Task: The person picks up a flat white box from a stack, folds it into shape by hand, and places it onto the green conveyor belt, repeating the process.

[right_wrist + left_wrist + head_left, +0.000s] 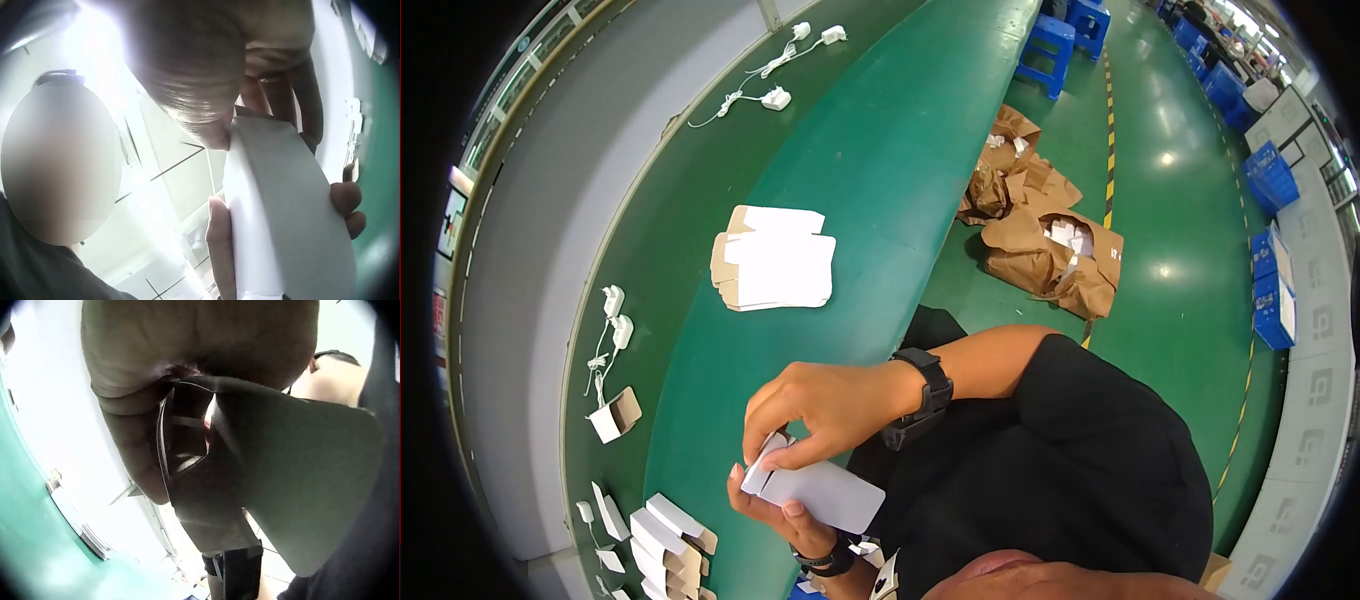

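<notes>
Close before my chest, at the near edge of the green belt (pixel 880 150), I held the white carton (pixel 830 493) between both hands. My left hand (pixel 762 505) lay beneath it, fingers curled round its far side and thumb across its upper face. My right hand (pixel 825 405), a black band on its wrist, came down from above, and its bent fingertips closed on the flap end. From the left wrist, the carton (pixel 300 475) showed its open end and inner flaps under my left hand (pixel 187 350). From the right wrist, my left fingers (pixel 347 200) wrapped the carton (pixel 281 212) below my right hand (pixel 206 62). Farther along the belt lay a stack of flat cartons (pixel 775 262). Chargers (pixel 613 310) with coiled leads and an open box (pixel 615 415) lay on the darker strip beyond, with folded cartons (pixel 665 540) nearer me. Brown paper bags (pixel 1050 250) sat on the floor.
</notes>
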Tool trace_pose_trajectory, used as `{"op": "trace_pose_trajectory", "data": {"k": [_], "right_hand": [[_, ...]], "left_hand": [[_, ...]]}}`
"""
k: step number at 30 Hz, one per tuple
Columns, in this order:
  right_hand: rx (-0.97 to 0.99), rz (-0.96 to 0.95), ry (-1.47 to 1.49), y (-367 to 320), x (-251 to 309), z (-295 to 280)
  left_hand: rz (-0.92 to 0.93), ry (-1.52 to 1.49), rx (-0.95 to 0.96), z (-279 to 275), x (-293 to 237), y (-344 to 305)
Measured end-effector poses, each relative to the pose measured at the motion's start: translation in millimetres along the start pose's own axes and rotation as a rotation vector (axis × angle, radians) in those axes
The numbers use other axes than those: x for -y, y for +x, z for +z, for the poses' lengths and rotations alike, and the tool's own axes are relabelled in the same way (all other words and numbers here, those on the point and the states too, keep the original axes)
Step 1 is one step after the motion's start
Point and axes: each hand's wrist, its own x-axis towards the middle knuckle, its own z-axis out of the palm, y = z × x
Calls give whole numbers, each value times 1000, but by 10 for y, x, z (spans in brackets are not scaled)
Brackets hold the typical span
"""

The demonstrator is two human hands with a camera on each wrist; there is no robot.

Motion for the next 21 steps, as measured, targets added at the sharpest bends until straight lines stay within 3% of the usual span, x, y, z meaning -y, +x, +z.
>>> {"op": "trace_pose_trajectory", "data": {"k": [9,15,21], "right_hand": [[24,-114,110,7,-170,-67],[14,-19,130,4,-223,-159],[40,21,114,-40,-296,-298]], "left_hand": [[-25,-8,32,-69,108,29],[22,48,-10,158,106,128],[-46,64,75,61,250,169]]}}
